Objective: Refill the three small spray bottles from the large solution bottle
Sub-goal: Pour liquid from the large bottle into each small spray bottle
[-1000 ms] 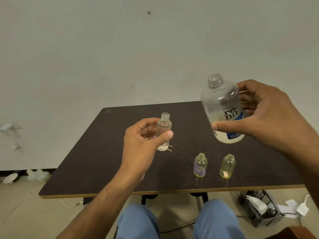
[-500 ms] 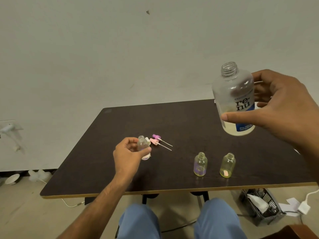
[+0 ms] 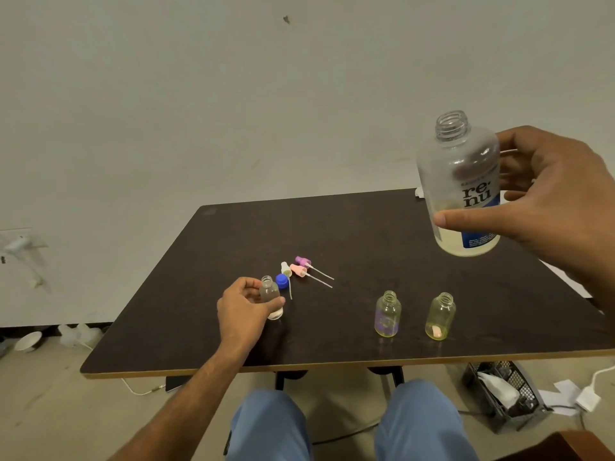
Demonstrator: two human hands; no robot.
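Clear small bottle [image 3: 271,299] now down on table [image 3: 199,327].

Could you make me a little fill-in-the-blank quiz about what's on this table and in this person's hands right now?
1. The right hand holds the large solution bottle up in the air, and its neck has no ____ on it.
2. The left hand grips a small clear bottle standing on the ____.
3. Apart from that one, ____ small open bottles stand near the front edge.
4. The loose cap beside the spray tops is ____ in colour.

Missing words: cap; table; two; blue
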